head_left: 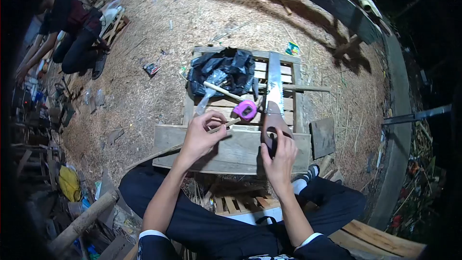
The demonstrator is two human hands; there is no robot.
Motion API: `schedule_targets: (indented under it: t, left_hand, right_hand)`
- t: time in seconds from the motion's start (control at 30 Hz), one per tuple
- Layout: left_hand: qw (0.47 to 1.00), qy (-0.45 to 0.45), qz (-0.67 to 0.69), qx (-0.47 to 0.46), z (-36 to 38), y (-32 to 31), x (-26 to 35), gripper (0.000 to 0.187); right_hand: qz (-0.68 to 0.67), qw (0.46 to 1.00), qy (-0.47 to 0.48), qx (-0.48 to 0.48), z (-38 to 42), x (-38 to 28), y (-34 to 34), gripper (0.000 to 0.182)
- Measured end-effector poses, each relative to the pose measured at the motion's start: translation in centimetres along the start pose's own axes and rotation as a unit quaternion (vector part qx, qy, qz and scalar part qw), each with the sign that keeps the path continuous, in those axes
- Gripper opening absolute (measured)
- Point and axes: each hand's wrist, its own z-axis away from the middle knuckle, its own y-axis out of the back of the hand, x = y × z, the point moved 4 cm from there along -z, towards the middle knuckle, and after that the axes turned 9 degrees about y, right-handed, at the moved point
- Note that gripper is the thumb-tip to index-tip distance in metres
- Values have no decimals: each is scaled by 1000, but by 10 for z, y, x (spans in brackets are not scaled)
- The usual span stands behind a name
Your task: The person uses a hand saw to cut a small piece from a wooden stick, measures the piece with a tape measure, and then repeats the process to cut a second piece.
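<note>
Above the plank (pixel 231 161), the left hand (pixel 204 135) pinches a thin stick (pixel 233 122), probably light and stiff, suiting a fingertip hold. Across the pallet (pixel 298 110) lies the saw (pixel 274 79), likely springy; the right hand (pixel 279 156) curls at its handle (pixel 275 110), the safest hold, how firmly I cannot tell.

Glare whitens the saw blade (pixel 275 79) amid dark, bowed edges.

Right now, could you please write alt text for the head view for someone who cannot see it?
A seated person holds a wooden stick in the left hand, with the right hand at the handle of a handsaw. A pink tape measure and black plastic bag lie on a slatted wooden stand amid wood shavings.
</note>
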Motion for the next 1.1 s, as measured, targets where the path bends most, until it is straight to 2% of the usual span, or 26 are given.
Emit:
schedule_targets:
  t: [0.13, 0.23, 0.3, 0.33, 0.4, 0.47, 0.53, 0.6, 0.63, 0.67, 0.73, 0.77, 0.8, 0.83, 0.87, 0.93, 1.0, 1.07, 1.1]
  left_hand:
    - [998, -9, -53, -19, 7, -18, 5, 16]
    - [997, -19, -71, -26, 12, -29, 16, 18]
    - [996, -17, -87, -21, 16, -39, 22, 19]
    - [995, -11, -96, -15, 17, -45, 23, 19]
    - [995, -21, -95, -20, 19, -56, 20, 19]
    - [993, -14, -106, -41, 20, -67, 19, 19]
    - [989, -22, -130, -65, 21, -82, 20, 20]
    - [975, -63, -197, -83, 24, -104, 24, 18]
    - [980, -104, -152, -77, 24, -117, 20, 16]
    - [979, -105, -150, -86, 24, -128, 18, 16]
    - [961, -148, -211, -103, 28, -153, 24, 14]
    - [962, -117, -212, -123, 28, -166, 21, 15]
    - [962, -121, -210, -128, 27, -178, 18, 15]
    - [951, -195, -213, -113, 28, -190, 16, 15]
    - [935, -267, -215, -95, 28, -201, 15, 15]
    - [937, -247, -223, -105, 24, -224, 7, 16]
    - [901, -349, -247, -81, 27, -245, 8, 17]
    - [907, -334, -241, -88, 21, -260, -3, 18]
    - [899, -341, -265, -76, 21, -265, -6, 17]
  right_hand:
    - [4, 999, 52, -3, -4, 9, -8, 70]
    - [-80, 996, 39, -14, -17, 14, 7, 70]
    - [-97, 991, 96, 1, -20, 13, 26, 65]
    - [-97, 991, 94, 6, -18, 15, 38, 65]
    - [-155, 980, 70, 102, -7, 24, 67, 53]
    - [-267, 944, -7, 196, 11, 40, 90, 41]
    - [-407, 883, -84, 219, 43, 54, 105, 43]
    - [-430, 855, -89, 277, 69, 54, 124, 49]
    - [-458, 838, -87, 285, 81, 58, 128, 54]
    - [-509, 799, -141, 289, 92, 58, 128, 55]
    - [-548, 767, -210, 260, 108, 57, 141, 55]
    - [-542, 769, -212, 266, 117, 58, 143, 55]
    - [-493, 782, -253, 286, 127, 64, 142, 52]
    - [-444, 791, -292, 305, 138, 70, 141, 49]
    - [-441, 791, -290, 308, 148, 74, 136, 49]
    - [-396, 816, -257, 335, 168, 81, 130, 45]
    - [-393, 810, -259, 350, 181, 88, 123, 43]
    - [-355, 838, -246, 333, 192, 100, 114, 43]
    - [-360, 833, -251, 336, 195, 104, 107, 43]
